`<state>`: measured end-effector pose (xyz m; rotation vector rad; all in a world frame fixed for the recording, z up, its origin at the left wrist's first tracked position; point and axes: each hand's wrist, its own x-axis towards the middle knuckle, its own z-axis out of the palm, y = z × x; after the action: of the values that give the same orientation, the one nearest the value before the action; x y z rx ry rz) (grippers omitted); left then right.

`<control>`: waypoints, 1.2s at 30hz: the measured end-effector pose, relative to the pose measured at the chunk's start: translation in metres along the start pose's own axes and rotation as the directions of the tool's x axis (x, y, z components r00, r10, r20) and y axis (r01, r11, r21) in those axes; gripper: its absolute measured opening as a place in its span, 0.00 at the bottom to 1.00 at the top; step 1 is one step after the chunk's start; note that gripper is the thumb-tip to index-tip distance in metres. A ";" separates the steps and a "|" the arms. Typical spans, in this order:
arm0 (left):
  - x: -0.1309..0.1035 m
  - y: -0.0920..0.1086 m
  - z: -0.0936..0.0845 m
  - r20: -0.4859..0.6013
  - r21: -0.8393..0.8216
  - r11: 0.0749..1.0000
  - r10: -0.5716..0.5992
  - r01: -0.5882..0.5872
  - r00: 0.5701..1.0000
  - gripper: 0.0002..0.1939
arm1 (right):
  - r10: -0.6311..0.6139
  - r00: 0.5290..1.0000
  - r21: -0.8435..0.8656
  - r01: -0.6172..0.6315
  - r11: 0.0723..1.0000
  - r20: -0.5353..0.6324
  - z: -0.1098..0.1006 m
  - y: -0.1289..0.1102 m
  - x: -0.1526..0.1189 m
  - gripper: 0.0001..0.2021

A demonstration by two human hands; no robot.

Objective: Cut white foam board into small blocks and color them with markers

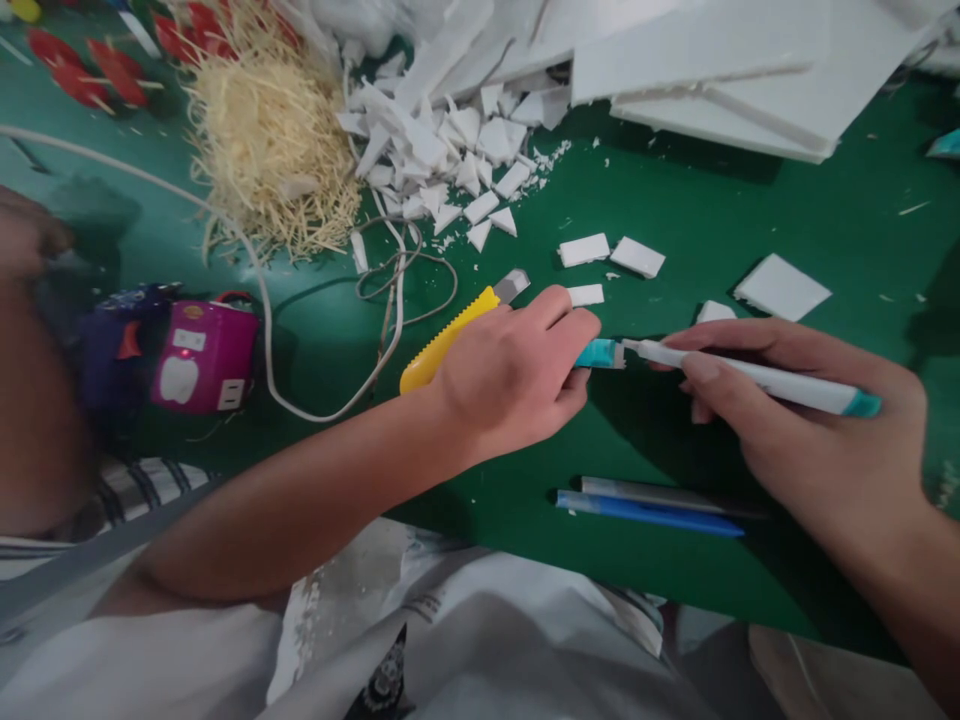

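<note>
My left hand [517, 365] is closed around a small teal block with a pale end [600, 353]; most of it is hidden by the fingers. In my right hand [810, 410] is a white marker with a teal end [780, 385], its tip pointing left at the block's pale end. Tip and block are very close; I cannot tell whether they touch. A yellow box cutter [454, 335] with its blade showing lies partly under my left hand. White foam pieces [637, 257] are scattered beyond both hands.
Two pens, one blue [652, 513], lie near the front edge. Foam scraps [450, 150], foam sheets [720, 60] and pale shreds [277, 150] cover the far side. A magenta box [206, 355] and white cable [259, 270] are left, near another person's arm [41, 380].
</note>
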<state>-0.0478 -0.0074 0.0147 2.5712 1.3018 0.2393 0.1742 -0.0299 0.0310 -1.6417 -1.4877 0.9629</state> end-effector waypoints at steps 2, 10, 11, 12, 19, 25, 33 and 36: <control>0.000 0.000 0.000 -0.009 0.000 1.000 0.003 -0.003 1.000 0.12 | -0.005 1.000 -0.017 0.006 1.000 0.023 -0.001 0.002 0.000 0.04; 0.000 0.000 0.000 0.004 0.014 1.000 0.006 -0.006 1.000 0.11 | -0.019 0.999 -0.001 0.019 1.000 0.032 -0.002 0.002 0.000 0.04; 0.000 0.000 0.001 0.001 0.013 1.000 0.006 -0.006 1.000 0.12 | -0.022 0.998 -0.005 0.023 1.000 0.058 -0.002 0.001 0.000 0.06; 0.000 0.000 0.001 -0.003 0.010 1.000 0.006 -0.006 1.000 0.12 | -0.026 0.997 -0.011 0.027 1.000 0.069 -0.002 0.000 0.000 0.07; 0.001 0.000 -0.001 0.006 0.019 1.000 -0.003 0.003 1.000 0.11 | -0.026 0.999 -0.016 0.026 1.000 -0.044 0.000 0.001 0.002 0.01; 0.001 0.001 -0.001 0.004 0.023 1.000 0.000 0.000 1.000 0.11 | -0.021 0.999 -0.049 0.022 0.999 0.032 -0.001 0.000 0.002 0.06; 0.000 0.000 -0.001 -0.006 0.023 1.000 0.006 -0.006 1.000 0.12 | -0.018 0.999 -0.028 0.019 0.999 0.048 -0.001 0.004 0.000 0.06; 0.000 0.000 -0.001 -0.008 0.026 1.000 0.007 -0.007 1.000 0.12 | -0.029 1.000 -0.042 0.029 0.999 -0.009 -0.001 0.003 0.000 0.03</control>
<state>-0.0486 -0.0074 0.0151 2.5992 1.3079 0.2366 0.1764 -0.0298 0.0284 -1.6482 -1.5306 0.9122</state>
